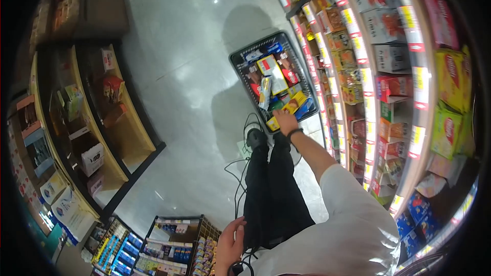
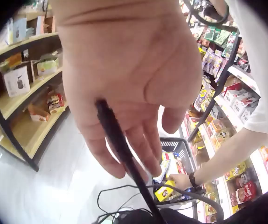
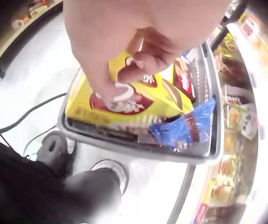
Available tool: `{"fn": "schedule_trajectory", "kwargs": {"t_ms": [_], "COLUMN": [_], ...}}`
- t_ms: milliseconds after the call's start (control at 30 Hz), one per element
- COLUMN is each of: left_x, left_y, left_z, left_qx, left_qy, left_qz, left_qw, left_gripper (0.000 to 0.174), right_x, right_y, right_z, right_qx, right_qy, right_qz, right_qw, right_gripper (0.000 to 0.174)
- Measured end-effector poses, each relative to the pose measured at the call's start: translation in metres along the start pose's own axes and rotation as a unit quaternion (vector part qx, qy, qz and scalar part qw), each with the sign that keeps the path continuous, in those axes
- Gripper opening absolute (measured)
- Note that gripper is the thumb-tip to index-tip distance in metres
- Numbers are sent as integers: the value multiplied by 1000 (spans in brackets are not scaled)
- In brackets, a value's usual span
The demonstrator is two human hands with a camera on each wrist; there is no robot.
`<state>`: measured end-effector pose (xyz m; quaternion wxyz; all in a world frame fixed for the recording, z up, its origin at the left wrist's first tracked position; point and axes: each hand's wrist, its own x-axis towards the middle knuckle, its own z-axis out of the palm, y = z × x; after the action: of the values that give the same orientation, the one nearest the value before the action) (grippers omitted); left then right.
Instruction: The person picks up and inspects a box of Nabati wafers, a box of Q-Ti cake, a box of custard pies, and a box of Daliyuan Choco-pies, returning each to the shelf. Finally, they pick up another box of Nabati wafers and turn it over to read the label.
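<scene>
My right hand (image 1: 285,121) reaches down into a dark shopping basket (image 1: 303,74) at my feet. In the right wrist view its thumb and curled fingers grip a yellow box (image 3: 166,105) with dark red printing, tilted among the groceries. A shiny blue packet (image 3: 183,130) lies beside that box at the basket's near corner. Farther in are a white and yellow box (image 1: 272,74) and red packs (image 1: 290,75). My left hand (image 2: 129,60) hangs beside my body, fingers loosely bent and holding nothing. A black cable (image 2: 120,144) crosses in front of its palm in the left wrist view.
Stocked shelves (image 1: 365,71) run close along the basket's right side. Wooden shelves (image 1: 135,145) stand across the aisle on the left, and small racks (image 1: 169,243) are at the lower left. Thin cables (image 1: 236,194) trail past my shoe (image 1: 254,138) on the shiny floor.
</scene>
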<state>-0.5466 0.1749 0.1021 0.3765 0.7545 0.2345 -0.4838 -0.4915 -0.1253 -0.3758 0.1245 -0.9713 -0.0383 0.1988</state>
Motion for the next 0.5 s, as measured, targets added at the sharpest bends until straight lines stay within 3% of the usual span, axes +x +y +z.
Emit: {"fn": "schedule_trajectory", "kwargs": {"t_ms": [67,200,400,433,500], "left_x": [-20,-70,-148,-157,-166], "left_y": [3,26,52,53,53], "left_z": [-2,-11,-38,-43,-56], "left_qx": [39,55,77,74,77], "left_qy": [13,59,81,85,87], "left_qz": [38,153,278,291,318], "left_qw": [998,985,954,950,941], "left_gripper": [35,35,37,38,40], "right_x": [-35,-94,-146,-156,-174], "right_y": [-20,-53,-81,-87,-98], "right_z": [-68,-160,-294,-329,-377], "right_qx": [140,285,397,344,307], "right_qy": [-44,-24,26,1,7], "right_qz": [74,142,35,28,9], "right_qw": [986,948,917,938,952], "right_gripper": [55,66,70,78,74]}}
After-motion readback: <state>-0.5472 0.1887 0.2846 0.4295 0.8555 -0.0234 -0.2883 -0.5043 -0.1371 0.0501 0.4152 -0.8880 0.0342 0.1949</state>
